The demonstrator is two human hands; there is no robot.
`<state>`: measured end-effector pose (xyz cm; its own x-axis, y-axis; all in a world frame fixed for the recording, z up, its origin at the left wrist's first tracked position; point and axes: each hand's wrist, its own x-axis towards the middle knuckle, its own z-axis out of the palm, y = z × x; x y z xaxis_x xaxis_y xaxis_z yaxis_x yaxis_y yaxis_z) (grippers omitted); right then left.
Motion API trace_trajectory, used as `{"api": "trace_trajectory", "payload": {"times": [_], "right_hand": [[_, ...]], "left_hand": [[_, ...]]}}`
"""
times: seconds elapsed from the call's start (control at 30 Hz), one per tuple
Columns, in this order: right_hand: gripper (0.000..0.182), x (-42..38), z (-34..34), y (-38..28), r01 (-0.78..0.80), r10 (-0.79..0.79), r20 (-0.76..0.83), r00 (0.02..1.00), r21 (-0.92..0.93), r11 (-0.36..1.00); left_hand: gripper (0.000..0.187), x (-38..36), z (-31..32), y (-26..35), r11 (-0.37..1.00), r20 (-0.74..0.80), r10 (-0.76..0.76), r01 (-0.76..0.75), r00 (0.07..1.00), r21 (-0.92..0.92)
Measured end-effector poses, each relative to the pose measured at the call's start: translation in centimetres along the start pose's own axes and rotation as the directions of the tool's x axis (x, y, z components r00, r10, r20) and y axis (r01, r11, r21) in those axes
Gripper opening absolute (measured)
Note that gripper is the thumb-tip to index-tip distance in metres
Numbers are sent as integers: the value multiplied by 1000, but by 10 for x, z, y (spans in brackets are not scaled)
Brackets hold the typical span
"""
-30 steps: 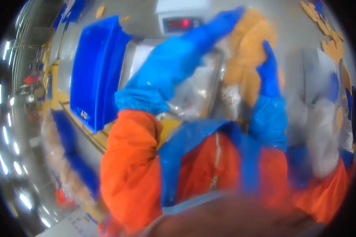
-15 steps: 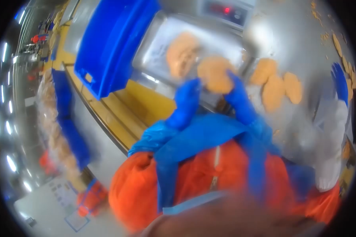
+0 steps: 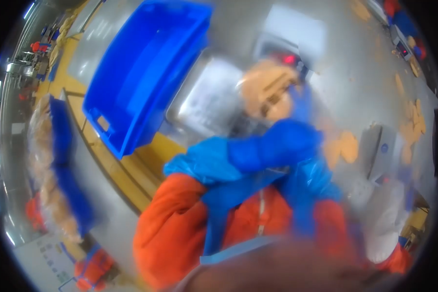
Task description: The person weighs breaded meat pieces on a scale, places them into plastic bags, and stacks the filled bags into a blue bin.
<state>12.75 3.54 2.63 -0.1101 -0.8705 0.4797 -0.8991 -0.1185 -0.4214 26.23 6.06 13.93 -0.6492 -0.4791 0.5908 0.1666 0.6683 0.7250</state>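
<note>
A flat orange-tan piece with a dark marking, which looks like a meat fillet (image 3: 264, 83), is held up in front of the scale. My right hand (image 3: 301, 104), in a blue glove and blurred, grips it at its right edge. My left hand (image 3: 282, 143), also gloved in blue, reaches across in front of my right wrist. Its fingers are smeared and hidden. Beyond my left forearm lies a shiny metal tray (image 3: 199, 95). Two similar pieces (image 3: 348, 147) lie on the steel table to the right of my hands, one partly hidden.
A large blue crate (image 3: 146, 82) stands at the left of the tray. Behind the held piece is a scale with a red display (image 3: 289, 59). More orange pieces (image 3: 416, 121) lie along the far right. Another person's white sleeve (image 3: 387, 224) is close on the right.
The held piece has gone from between both hands to my right hand, farther forward. My left hand has swung rightward across my body. A piece on the tray no longer shows there.
</note>
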Motion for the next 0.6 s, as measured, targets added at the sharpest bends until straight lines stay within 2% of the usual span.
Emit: {"api": "trace_trajectory", "payload": {"times": [0.03,0.07,0.17,0.2,0.23,0.3,0.33,0.37,0.4,0.43,0.47,0.5,0.53,0.57,0.6], "right_hand": [[47,20,-6,5,-200,242,-66,968,375,905],[47,48,-20,7,-224,324,-112,939,516,827],[46,115,-40,20,-181,377,-162,912,666,723],[45,134,-42,24,-178,380,-148,913,695,697],[45,148,-45,28,-196,392,-117,912,716,670],[44,165,-55,30,-295,419,21,908,741,604],[44,163,-69,28,-366,429,113,896,734,572],[44,154,-87,29,-428,447,178,876,714,554],[44,138,-104,33,-465,472,205,857,703,539],[41,108,-120,48,-416,473,128,872,701,578],[39,77,-137,64,-370,470,50,881,693,619],[38,55,-142,78,-344,543,-78,836,697,629],[37,37,-144,88,-320,604,-204,771,696,643],[37,35,-148,95,-386,631,-166,758,665,639],[37,38,-144,100,-389,635,-169,753,665,638]], "left_hand": [[15,19,-2,-11,994,-36,113,-113,993,16],[14,40,-5,-20,974,-71,225,-222,972,40],[20,105,-24,-65,962,176,157,-191,972,196],[29,124,-24,-87,957,230,101,-158,968,243],[29,140,-23,-102,956,238,122,-178,964,231],[27,159,-17,-123,935,151,-6,-48,989,352],[25,160,-24,-122,995,17,-24,23,1000,97],[23,154,-36,-125,981,-102,-102,83,990,-175],[24,145,-55,-134,975,-271,126,-69,954,211],[24,130,-69,-138,944,-416,-276,162,866,-288],[30,116,-83,-142,874,-477,-439,238,762,-423],[39,100,-96,-158,890,-491,-455,361,743,-279],[39,96,-94,-162,884,-480,-467,374,743,-281],[44,96,-91,-166,752,-277,-646,528,712,-396],[49,98,-81,-177,753,-123,-612,530,781,-389]]}}
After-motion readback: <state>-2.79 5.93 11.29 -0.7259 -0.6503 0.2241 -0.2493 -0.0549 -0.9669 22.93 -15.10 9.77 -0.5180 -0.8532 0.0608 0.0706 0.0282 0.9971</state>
